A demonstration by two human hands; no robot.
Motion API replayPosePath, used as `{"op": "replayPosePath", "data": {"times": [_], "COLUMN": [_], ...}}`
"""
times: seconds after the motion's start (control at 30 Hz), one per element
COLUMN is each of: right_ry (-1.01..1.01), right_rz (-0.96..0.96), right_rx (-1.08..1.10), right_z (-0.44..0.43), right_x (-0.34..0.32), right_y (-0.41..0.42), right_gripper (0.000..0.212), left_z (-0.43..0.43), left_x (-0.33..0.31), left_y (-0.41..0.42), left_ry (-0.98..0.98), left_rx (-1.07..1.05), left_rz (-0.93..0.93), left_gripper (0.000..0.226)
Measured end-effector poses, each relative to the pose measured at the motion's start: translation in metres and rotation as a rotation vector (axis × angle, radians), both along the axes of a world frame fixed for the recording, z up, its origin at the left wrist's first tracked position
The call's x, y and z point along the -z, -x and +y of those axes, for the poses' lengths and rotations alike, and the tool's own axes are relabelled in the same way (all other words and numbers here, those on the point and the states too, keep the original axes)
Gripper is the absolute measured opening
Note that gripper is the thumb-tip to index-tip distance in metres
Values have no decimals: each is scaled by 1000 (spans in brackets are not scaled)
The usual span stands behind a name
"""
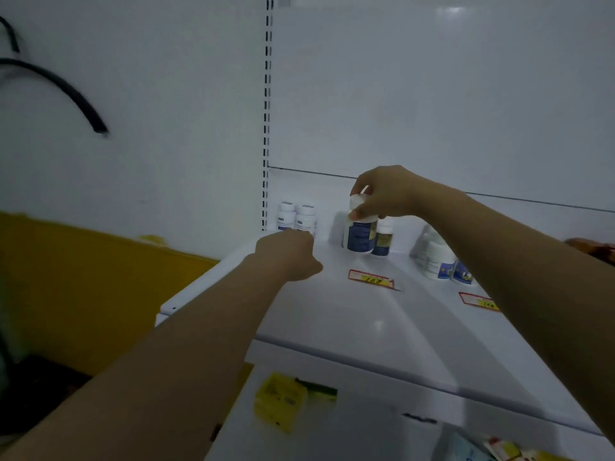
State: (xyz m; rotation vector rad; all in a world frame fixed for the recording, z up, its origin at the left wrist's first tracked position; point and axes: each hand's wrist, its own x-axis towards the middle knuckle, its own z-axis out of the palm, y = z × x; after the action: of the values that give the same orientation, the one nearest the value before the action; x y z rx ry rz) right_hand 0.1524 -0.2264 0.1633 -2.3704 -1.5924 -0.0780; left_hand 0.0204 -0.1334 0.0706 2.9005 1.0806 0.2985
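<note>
My right hand (382, 194) grips the white cap and upper body of a bottle with a dark blue label (358, 235), which stands at the back of a white shelf (349, 314). A smaller bottle (382, 241) stands right beside it. My left hand (288, 256) reaches to two small white bottles (296, 217) at the shelf's back left corner. Its fingers curl toward the right one, and the hand hides whether they hold it.
Further bottles (439, 261) stand at the shelf's right. Two red and yellow price tags (371, 279) (479, 302) lie flat on the shelf. A slotted upright (266, 111) runs up the back wall. A yellow pack (279, 400) lies on the lower shelf. A black cable (66, 88) hangs left.
</note>
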Motion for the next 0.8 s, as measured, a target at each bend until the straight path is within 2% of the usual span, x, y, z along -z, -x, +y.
{"op": "replayPosePath", "data": {"times": [0.13,0.47,0.67,0.8], "right_ry": [12,20,108,182], "right_rz": [-71,15,-26,-10], "right_rx": [-105,-455,-600,-637], "right_z": [51,195,278,347], "right_x": [-1,18,51,83], "right_y": [50,231,329,374], "right_gripper": [47,48,42,44], "left_z": [33,127,186,233], "left_x": [-3,14,47,77], "left_y": [55,245,338,379], "left_ry": [-11,11,54,129], "left_rx": [-101,-428,-625,-709], "left_rz": [13,13,22,24], "left_gripper": [47,45,24,20]}}
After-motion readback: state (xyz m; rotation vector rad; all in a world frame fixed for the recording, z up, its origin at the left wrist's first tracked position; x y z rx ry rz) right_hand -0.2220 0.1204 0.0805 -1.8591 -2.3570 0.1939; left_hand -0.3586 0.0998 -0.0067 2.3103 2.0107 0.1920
